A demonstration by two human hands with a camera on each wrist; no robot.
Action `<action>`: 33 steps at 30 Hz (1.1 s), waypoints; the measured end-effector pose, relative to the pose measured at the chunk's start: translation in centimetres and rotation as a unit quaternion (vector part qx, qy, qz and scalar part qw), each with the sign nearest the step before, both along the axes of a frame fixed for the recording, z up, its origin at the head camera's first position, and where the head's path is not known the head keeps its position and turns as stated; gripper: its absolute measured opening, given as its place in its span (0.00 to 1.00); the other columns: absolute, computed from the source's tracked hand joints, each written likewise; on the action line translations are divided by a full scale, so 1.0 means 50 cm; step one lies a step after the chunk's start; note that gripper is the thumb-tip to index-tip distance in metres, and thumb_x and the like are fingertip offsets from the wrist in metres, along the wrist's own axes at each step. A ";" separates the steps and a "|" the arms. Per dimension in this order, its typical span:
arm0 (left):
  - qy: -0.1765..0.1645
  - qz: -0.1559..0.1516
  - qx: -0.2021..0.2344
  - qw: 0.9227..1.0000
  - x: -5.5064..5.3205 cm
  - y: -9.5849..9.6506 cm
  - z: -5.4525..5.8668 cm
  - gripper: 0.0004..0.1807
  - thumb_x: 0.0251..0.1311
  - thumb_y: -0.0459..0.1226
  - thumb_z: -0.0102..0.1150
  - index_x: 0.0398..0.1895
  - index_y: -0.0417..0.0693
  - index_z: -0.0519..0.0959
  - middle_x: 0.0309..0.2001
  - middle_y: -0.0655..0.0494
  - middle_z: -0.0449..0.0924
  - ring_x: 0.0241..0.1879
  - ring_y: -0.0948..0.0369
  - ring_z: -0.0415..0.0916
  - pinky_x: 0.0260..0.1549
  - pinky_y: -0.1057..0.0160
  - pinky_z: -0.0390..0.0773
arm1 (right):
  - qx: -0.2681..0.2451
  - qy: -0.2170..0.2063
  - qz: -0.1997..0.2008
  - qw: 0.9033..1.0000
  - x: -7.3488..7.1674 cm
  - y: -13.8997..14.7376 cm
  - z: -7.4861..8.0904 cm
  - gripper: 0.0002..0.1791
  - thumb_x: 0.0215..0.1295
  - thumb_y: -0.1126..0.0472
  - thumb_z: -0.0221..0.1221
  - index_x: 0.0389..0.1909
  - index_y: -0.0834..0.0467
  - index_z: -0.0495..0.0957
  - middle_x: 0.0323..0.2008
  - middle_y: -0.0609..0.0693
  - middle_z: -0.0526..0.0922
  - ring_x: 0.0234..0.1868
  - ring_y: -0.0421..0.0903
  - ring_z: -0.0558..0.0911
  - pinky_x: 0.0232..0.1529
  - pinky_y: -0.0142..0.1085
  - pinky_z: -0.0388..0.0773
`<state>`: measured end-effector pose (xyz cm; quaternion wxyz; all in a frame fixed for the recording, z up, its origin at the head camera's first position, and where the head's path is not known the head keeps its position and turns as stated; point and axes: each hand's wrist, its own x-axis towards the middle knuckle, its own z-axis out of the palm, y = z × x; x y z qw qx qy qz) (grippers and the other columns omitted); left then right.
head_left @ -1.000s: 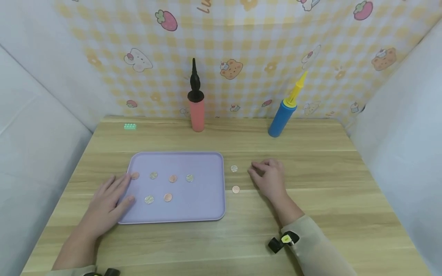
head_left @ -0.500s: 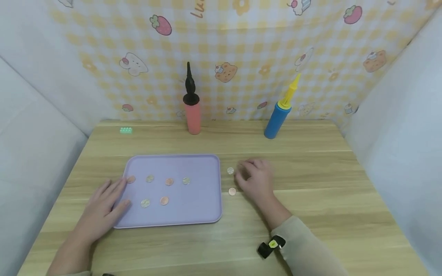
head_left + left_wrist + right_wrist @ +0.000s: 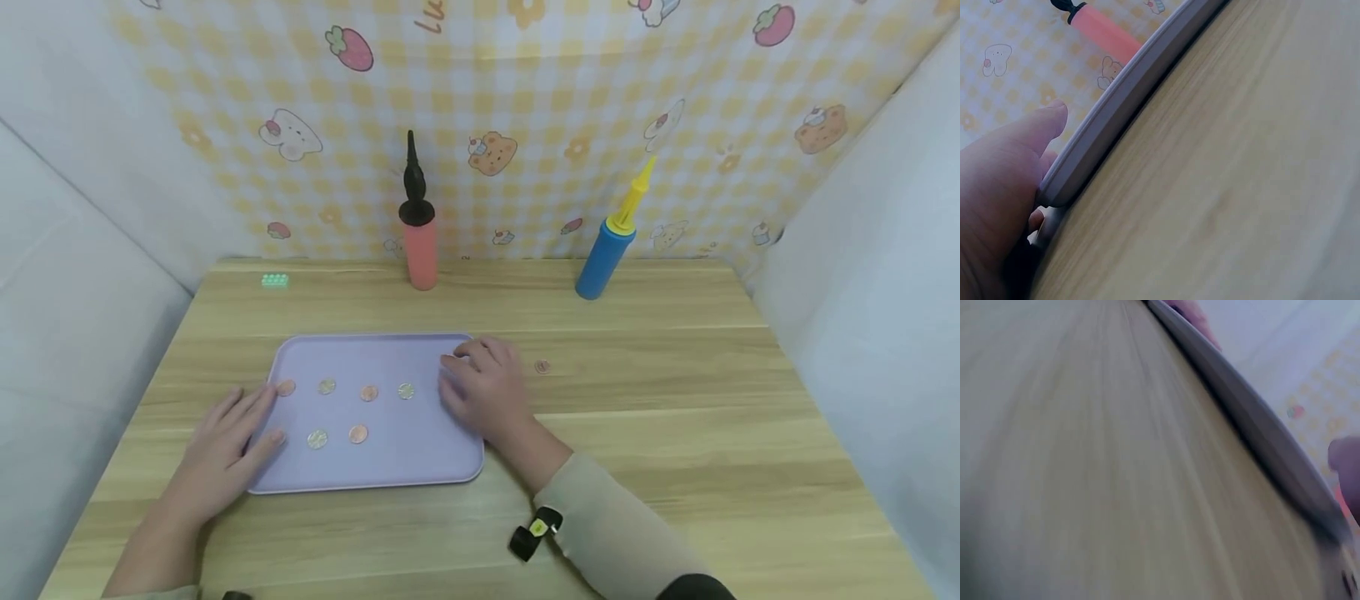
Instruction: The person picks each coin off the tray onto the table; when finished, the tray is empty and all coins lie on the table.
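A lilac tray point(image 3: 390, 467) lies on the wooden table, with several copper and silver coins spread inside. One copper coin point(image 3: 358, 434) lies in the front row, and a silver coin point(image 3: 406, 391) is rightmost in the back row. My left hand point(image 3: 217, 458) rests at the tray's left edge, its fingers relaxed and its thumb over the rim. My right hand point(image 3: 480, 387) is over the tray's right edge, fingers bent and thumb near the index finger. I cannot tell whether a coin is between them. Right of that hand, another coin point(image 3: 542, 367) lies on the table.
At the back stand a pink pump point(image 3: 422, 258) with a black nozzle and a blue pump point(image 3: 597, 271) with a yellow nozzle. A small green toy brick point(image 3: 274, 281) lies at the back left. A yellow checked cloth point(image 3: 525, 100) hangs behind the table.
My right hand has moved left from the table to over the tray's right side. It uncovers one table coin and now hides two others. The left hand stays at the tray's edge.
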<state>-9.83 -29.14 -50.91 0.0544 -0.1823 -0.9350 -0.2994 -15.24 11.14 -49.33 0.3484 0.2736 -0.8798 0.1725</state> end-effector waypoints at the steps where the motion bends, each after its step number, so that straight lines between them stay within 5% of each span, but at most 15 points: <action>1: 0.001 -0.001 0.001 1.000 0.000 0.000 0.000 0.36 0.75 0.42 0.60 0.81 0.37 0.64 0.78 0.32 0.63 0.81 0.30 0.44 0.80 0.37 0.31 | 0.008 0.004 -0.001 1.000 0.001 -0.012 0.002 0.10 0.63 0.53 0.71 0.42 0.51 0.93 0.46 0.49 0.88 0.54 0.55 0.82 0.55 0.50 0.78; 6: 0.007 -0.004 0.005 1.000 -0.001 0.004 0.003 0.36 0.75 0.42 0.61 0.81 0.37 0.65 0.78 0.33 0.64 0.81 0.30 0.45 0.80 0.37 0.33 | 0.047 -0.016 -0.011 0.999 0.002 -0.065 0.004 0.09 0.64 0.49 0.70 0.39 0.49 0.92 0.47 0.49 0.87 0.58 0.53 0.80 0.61 0.50 0.75; 14: 0.003 -0.002 0.008 1.000 -0.001 0.007 0.000 0.37 0.75 0.42 0.61 0.82 0.39 0.64 0.78 0.33 0.63 0.81 0.31 0.45 0.80 0.37 0.33 | 0.082 -0.136 -0.025 0.987 0.003 -0.088 -0.006 0.13 0.65 0.39 0.69 0.43 0.40 0.93 0.52 0.46 0.85 0.60 0.51 0.75 0.67 0.51 0.68; 21: 0.001 -0.001 0.005 1.000 0.000 0.005 0.004 0.37 0.75 0.42 0.61 0.82 0.40 0.63 0.79 0.33 0.63 0.81 0.30 0.44 0.79 0.36 0.33 | 0.064 -0.209 -0.006 0.976 0.000 -0.088 -0.004 0.15 0.69 0.41 0.69 0.52 0.38 0.92 0.56 0.44 0.84 0.62 0.49 0.74 0.68 0.49 0.67; 28: -0.005 0.001 0.005 1.000 0.002 0.002 0.004 0.37 0.75 0.42 0.60 0.82 0.39 0.62 0.79 0.33 0.62 0.81 0.30 0.43 0.79 0.36 0.32 | 0.052 -0.243 0.003 0.969 -0.007 -0.090 -0.005 0.11 0.67 0.42 0.70 0.48 0.36 0.93 0.56 0.42 0.84 0.61 0.48 0.76 0.67 0.48 0.69; 33: -0.008 0.004 0.003 1.000 0.000 0.000 0.004 0.38 0.75 0.43 0.60 0.83 0.41 0.62 0.80 0.35 0.62 0.81 0.30 0.42 0.79 0.34 0.32 | 0.031 -0.300 -0.002 0.954 -0.014 -0.091 0.001 0.09 0.66 0.43 0.73 0.44 0.38 0.92 0.57 0.42 0.83 0.62 0.49 0.76 0.67 0.49 0.70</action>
